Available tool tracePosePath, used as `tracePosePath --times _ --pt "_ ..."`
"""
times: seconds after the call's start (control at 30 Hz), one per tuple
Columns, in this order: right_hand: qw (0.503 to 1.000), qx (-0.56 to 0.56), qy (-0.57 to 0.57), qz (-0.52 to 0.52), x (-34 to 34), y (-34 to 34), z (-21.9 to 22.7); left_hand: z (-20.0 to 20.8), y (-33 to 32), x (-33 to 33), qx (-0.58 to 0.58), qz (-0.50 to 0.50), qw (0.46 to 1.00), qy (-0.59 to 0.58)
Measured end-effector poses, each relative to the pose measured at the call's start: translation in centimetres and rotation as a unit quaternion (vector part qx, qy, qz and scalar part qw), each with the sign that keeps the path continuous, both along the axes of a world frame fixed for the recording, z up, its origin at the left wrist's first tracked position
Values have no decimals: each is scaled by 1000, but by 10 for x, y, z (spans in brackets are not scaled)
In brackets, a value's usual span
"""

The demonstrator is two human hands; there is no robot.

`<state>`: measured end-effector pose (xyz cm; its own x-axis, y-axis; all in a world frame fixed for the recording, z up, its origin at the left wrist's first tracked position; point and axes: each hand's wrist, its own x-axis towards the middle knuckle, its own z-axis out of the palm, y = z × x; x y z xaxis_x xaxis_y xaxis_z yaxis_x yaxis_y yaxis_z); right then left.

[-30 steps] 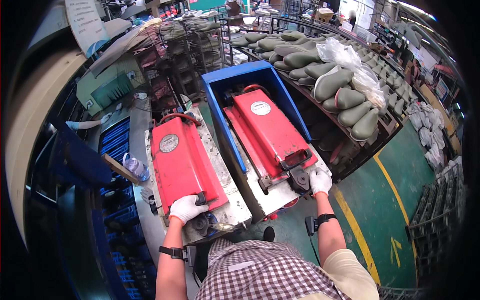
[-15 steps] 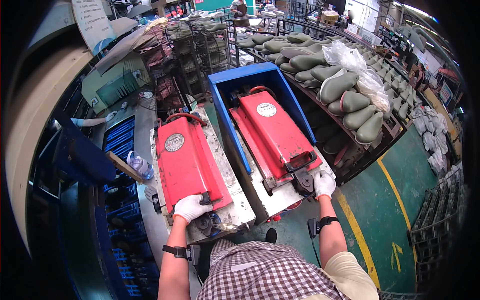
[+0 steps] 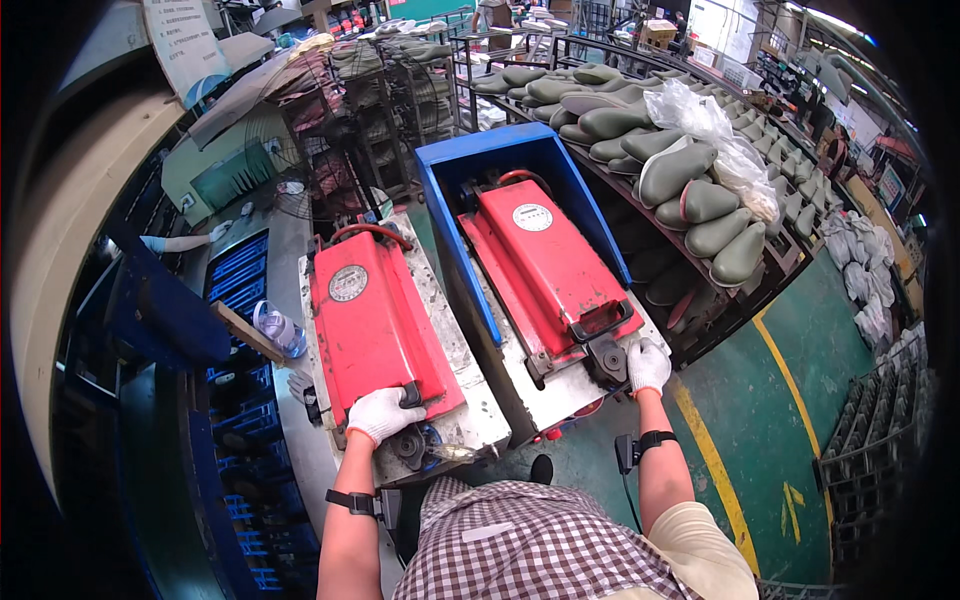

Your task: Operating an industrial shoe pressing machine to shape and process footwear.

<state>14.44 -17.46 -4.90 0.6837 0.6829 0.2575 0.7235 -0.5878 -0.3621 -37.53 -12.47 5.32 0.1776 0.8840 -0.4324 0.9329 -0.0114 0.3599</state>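
Two red machine covers stand side by side before me. On the left cover [image 3: 365, 320], my left hand [image 3: 378, 415], in a white knit glove, is closed round the black handle [image 3: 411, 395] at its near end. A round black knob [image 3: 409, 447] sits just below that hand. The right cover [image 3: 545, 250] lies inside a blue metal hood [image 3: 480, 150]. My right hand [image 3: 648, 366], also gloved, is closed at the side of the black latch [image 3: 607, 361] on its near corner; its fingertips are partly hidden. A black loop handle [image 3: 601, 320] rises above the latch.
A rack of grey-green boots [image 3: 670, 175] with clear plastic on top stands at the far right. On the left are a metal bench [image 3: 307, 440], a clear plastic jug [image 3: 279, 330] and another person's gloved hand [image 3: 221, 231]. Yellow lines [image 3: 715, 470] mark the green floor.
Both of my hands stay where they were on the two machines. In the far background, a person at the top has shifted slightly.
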Motion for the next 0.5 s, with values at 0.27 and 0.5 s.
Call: tracePosePath --times 0.27,0.5 --pt "1000 -2 0 2 -1 -1 2 1 0 1 2 -2 1000 0" --pt "1000 -5 8 2 0 -1 2 4 0 2 1 -8 1000 1"
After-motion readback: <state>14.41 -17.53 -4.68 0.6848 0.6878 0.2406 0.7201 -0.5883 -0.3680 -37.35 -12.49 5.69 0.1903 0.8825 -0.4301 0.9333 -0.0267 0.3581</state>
